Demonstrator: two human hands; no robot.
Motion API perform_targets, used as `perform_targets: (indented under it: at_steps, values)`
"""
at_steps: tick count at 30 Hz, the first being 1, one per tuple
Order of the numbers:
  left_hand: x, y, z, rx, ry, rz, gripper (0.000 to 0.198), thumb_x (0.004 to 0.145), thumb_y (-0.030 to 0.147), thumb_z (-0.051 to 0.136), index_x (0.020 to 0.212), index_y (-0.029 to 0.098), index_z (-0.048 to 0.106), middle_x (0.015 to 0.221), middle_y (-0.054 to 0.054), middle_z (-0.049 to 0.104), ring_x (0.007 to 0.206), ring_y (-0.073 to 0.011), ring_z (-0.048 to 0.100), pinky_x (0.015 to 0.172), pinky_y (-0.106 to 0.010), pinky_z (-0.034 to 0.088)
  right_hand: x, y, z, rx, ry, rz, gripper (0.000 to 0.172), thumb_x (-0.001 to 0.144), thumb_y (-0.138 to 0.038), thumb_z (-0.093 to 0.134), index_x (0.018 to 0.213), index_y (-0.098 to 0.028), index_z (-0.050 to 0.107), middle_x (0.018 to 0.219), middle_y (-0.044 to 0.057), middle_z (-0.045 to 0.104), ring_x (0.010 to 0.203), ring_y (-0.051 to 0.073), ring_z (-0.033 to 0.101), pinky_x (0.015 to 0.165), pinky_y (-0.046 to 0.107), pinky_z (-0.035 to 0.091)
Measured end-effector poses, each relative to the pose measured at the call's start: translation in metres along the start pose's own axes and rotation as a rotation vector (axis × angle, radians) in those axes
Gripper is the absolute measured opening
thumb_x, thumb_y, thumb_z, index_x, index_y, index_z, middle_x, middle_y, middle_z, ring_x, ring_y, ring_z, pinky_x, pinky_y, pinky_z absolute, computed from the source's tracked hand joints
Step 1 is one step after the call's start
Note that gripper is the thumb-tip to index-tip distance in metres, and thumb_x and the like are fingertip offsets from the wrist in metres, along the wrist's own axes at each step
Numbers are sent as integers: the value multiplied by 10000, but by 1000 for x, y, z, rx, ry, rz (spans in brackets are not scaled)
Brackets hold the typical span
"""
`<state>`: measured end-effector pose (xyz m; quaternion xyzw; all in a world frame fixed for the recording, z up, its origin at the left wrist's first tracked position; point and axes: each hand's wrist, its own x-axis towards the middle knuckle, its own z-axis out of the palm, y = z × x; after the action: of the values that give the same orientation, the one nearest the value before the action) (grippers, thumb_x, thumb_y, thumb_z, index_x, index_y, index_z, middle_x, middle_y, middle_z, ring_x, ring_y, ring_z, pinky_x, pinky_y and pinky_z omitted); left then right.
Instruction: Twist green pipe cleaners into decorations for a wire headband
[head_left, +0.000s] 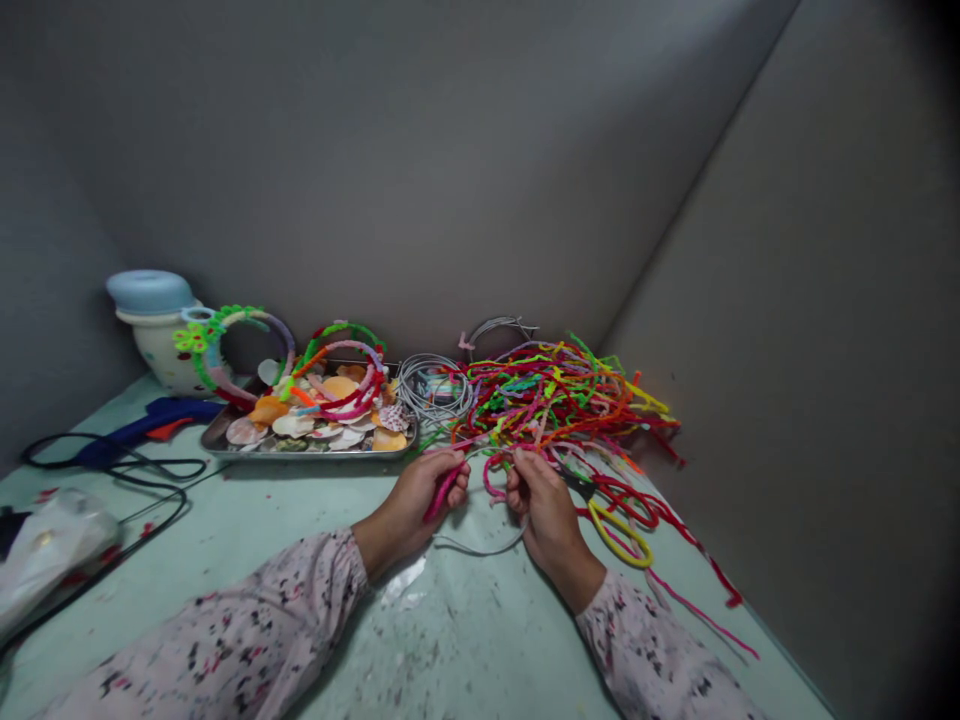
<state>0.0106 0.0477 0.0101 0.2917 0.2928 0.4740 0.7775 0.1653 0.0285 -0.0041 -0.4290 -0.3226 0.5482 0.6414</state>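
Observation:
My left hand (420, 497) is closed, thumb on top, around a magenta pipe cleaner (441, 494) that pokes out below the thumb. A thin grey wire (484, 552) curves below and between both hands, and a stretch of it spans from one set of fingertips to the other. My right hand (550, 515) pinches this wire. Beside the right fingertips a pink pipe cleaner loop (488, 480) shows; whether the fingers grip it too I cannot tell. Scissors with yellow handles (622, 536) lie just right of my right hand.
A pile of coloured pipe cleaners (562, 395) lies behind my hands. A wire coil (435, 390) sits beside a metal tray (315, 456) of shells and wrapped rings. Further left are a blue glue gun (135, 430), its black cord (176, 500), a blue-lidded container (161, 340) and a white plastic bag (60, 550).

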Motion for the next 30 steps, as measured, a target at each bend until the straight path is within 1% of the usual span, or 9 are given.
perform_targets:
  at_steps: [6, 13, 15, 17, 20, 22, 24, 27, 30]
  values:
    - [-2, 1, 2, 95, 26, 21, 141, 756, 189, 606, 651, 106, 565, 567, 15, 538, 383, -28, 438, 358, -129, 307, -1, 1, -2, 3, 0, 6, 319, 729, -451, 756, 697, -184, 586, 545, -66, 521, 398, 26, 408, 378, 117, 371]
    - [-5, 3, 3, 107, 56, 1, 154, 763, 172, 577, 625, 108, 554, 507, 34, 483, 353, -21, 380, 336, -125, 263, 0, 3, -3, -16, -29, -2, 337, 725, -466, 757, 699, -178, 585, 537, -65, 524, 390, 20, 411, 357, 111, 323]
    - [-5, 3, 3, 91, 45, 6, 144, 767, 170, 599, 643, 107, 561, 538, 27, 505, 372, -20, 394, 347, -122, 280, 1, 2, -2, -5, -26, 5, 335, 717, -464, 764, 701, -181, 585, 539, -68, 525, 391, 22, 414, 358, 114, 330]
    - [-5, 3, 3, 62, 16, 14, 127, 777, 182, 631, 690, 107, 578, 598, 12, 545, 415, -27, 437, 385, -125, 337, 1, 1, -2, 24, -26, 18, 320, 711, -449, 773, 719, -187, 589, 544, -72, 526, 393, 26, 416, 370, 120, 359]
    - [-5, 2, 2, 5, -12, 8, 132, 816, 241, 641, 791, 115, 610, 673, -16, 585, 513, -68, 521, 447, -153, 414, 1, -2, -3, 100, -13, 29, 293, 709, -413, 781, 746, -200, 583, 549, -80, 526, 396, 29, 408, 384, 127, 382]
    - [-6, 2, 2, -34, -13, 1, 148, 834, 270, 632, 838, 123, 616, 680, -18, 581, 540, -83, 530, 460, -167, 428, 3, -4, -5, 148, 7, 32, 284, 714, -397, 777, 750, -206, 569, 556, -81, 527, 401, 32, 412, 379, 129, 368]
    - [-6, 2, 1, -56, -30, 3, 141, 823, 262, 646, 836, 127, 608, 657, -3, 555, 523, -73, 502, 444, -157, 404, 4, -5, -7, 179, 29, 30, 279, 720, -391, 770, 756, -211, 560, 561, -83, 522, 405, 36, 415, 373, 135, 351]
    - [-7, 2, -1, -56, -60, 8, 156, 787, 240, 682, 780, 127, 575, 616, 21, 508, 491, -51, 459, 397, -127, 330, 5, -6, -9, 204, 43, 19, 269, 728, -386, 761, 768, -214, 558, 563, -87, 509, 407, 36, 408, 381, 142, 346]
    - [-6, 2, -3, -49, -55, -29, 170, 772, 236, 694, 784, 128, 563, 620, 21, 511, 482, -44, 453, 374, -113, 284, 5, -7, -9, 208, 57, 9, 268, 725, -385, 764, 775, -213, 564, 561, -87, 502, 411, 37, 403, 386, 145, 344]
